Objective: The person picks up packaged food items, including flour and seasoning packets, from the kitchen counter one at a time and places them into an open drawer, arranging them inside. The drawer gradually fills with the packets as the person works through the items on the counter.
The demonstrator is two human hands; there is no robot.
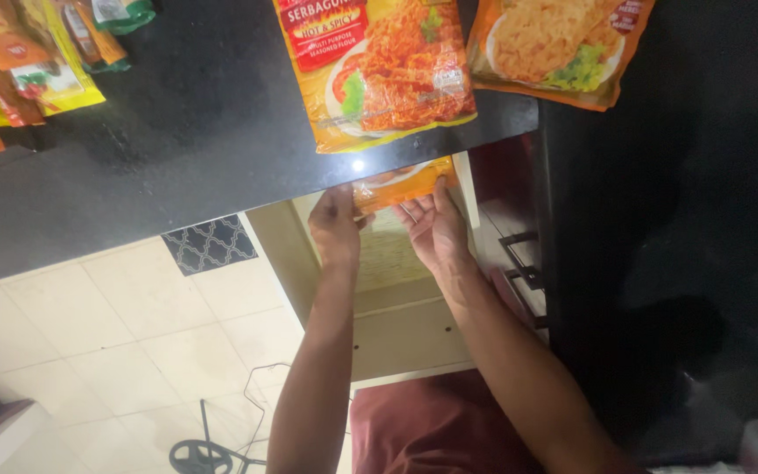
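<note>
From the head view, both my forearms reach forward, toward 12 o'clock, under the edge of the black counter (177, 167). My left hand (335, 230) is at 11 o'clock from my lap, its back turned up, the fingers closed on the left edge of an orange packet (401, 183). My right hand (436, 233) is at 12 o'clock, palm turned inward, the fingers narrow and pressing the right side of the same packet. The packet is flat, glossy plastic, half hidden below the counter edge, in front of a pale wooden cupboard (405, 329).

The counter is dark, speckled stone with a small light reflection. On it, at 12 o'clock, lies a large shiny orange pouch (379, 70), and another pouch (559, 48) at 1 o'clock. The floor (107, 342) at 8 o'clock has smooth cream square tiles.
</note>
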